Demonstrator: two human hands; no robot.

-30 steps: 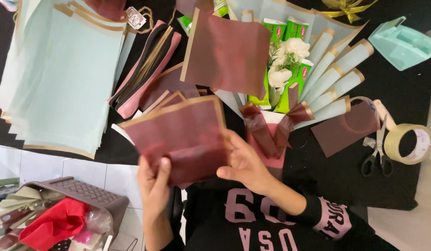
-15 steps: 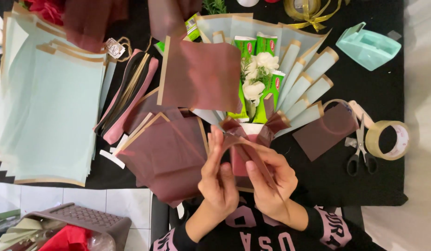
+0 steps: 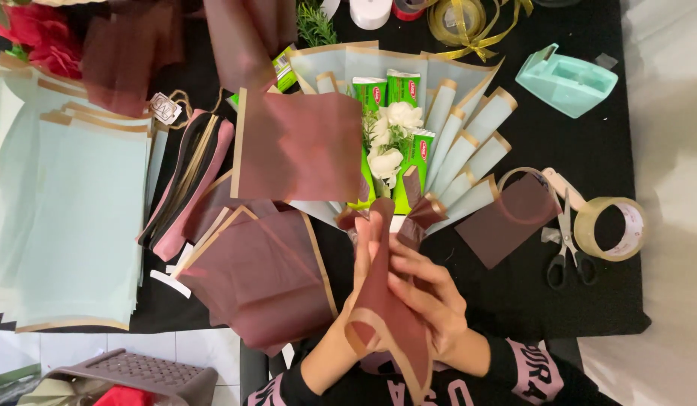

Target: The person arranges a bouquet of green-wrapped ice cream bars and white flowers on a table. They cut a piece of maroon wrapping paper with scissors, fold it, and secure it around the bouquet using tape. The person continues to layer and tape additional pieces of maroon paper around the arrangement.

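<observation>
Black cloth covered the table (image 3: 559,301), strewn with pale blue sheets (image 3: 77,225), scissors (image 3: 566,248) and a tape roll (image 3: 611,229). Both hands, left hand (image 3: 359,301) and right hand (image 3: 431,297), were pressed together, pinching a folded maroon wrapping sheet (image 3: 386,308) just below the bouquet (image 3: 397,143). The sheet hid most of the left fingers, and its lower end ran out of view.

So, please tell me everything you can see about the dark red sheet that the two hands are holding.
The dark maroon wrapping sheet with a tan border looks thin and slightly translucent, like paper or film. It is folded lengthwise into a narrow pleated strip, running from the base of the pale blue bouquet down toward the person's chest. The left hand grips it from one side and the right hand pinches it from the other. Its lower edge curls loosely.
</observation>
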